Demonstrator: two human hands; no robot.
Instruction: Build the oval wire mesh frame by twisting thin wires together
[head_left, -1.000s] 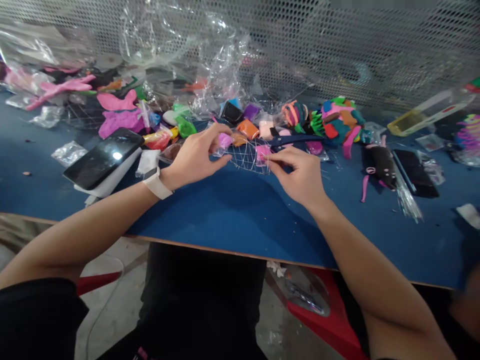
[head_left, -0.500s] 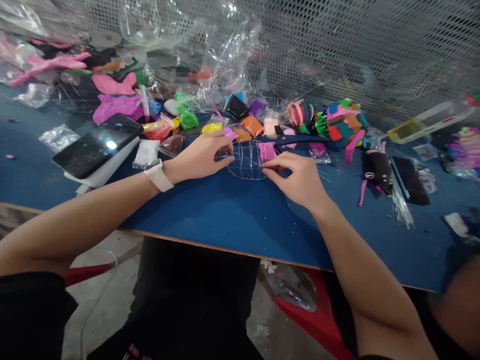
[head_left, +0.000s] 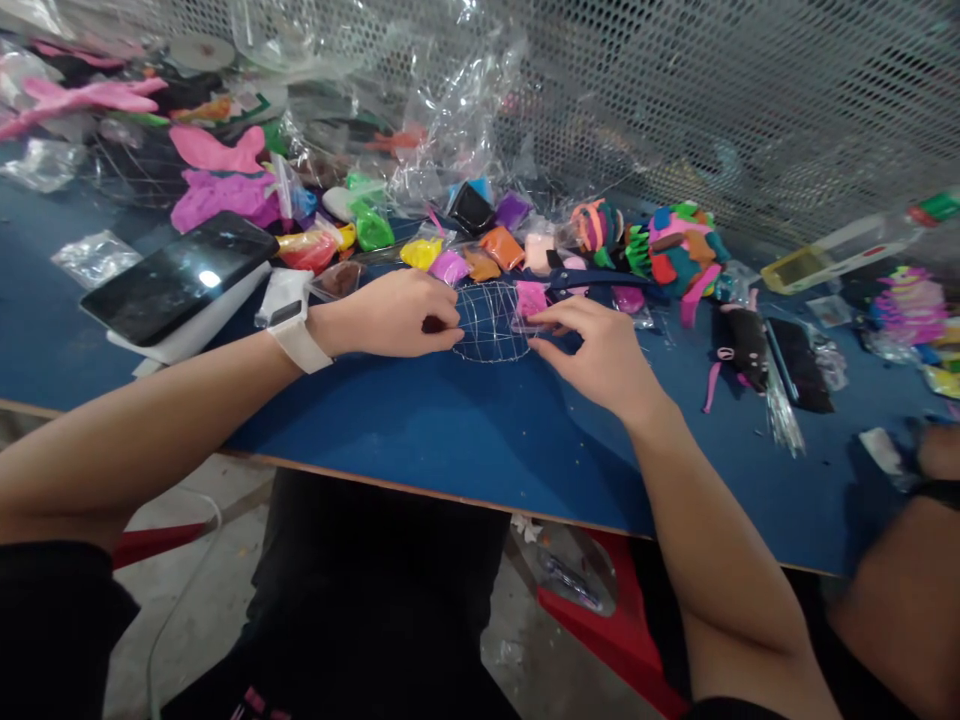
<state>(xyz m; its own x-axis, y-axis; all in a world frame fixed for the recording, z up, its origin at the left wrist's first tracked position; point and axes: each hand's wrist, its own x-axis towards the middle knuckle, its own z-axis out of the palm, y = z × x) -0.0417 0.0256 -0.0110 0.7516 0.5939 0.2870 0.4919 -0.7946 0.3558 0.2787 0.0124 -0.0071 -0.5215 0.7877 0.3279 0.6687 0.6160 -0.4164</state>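
A rounded, basket-like frame of thin silver wire (head_left: 491,345), crossed into an open mesh, is held between my hands just above the blue table. My left hand (head_left: 409,315), with a white-banded watch (head_left: 300,337) at the wrist, is closed in a pinch on the frame's left edge. At the right edge, my right hand (head_left: 592,350) has its thumb and index finger around the wire, with a small gap between the tips. Behind the frame lies a bright pink clay packet (head_left: 531,298), and dark-handled pliers (head_left: 600,280) rest beyond my right fingers.
Several coloured clay packets, such as an orange one (head_left: 501,247), line the table (head_left: 420,420) behind my hands. A phone (head_left: 180,275) lies at left. A patchwork clay figure (head_left: 682,250) and a black pouch (head_left: 742,345) sit at right. Another person's arm (head_left: 900,600) reaches in from the right.
My right thumb and index finger have parted slightly at the frame's right edge. My left hand keeps its pinch. The view has shifted a little to the right.
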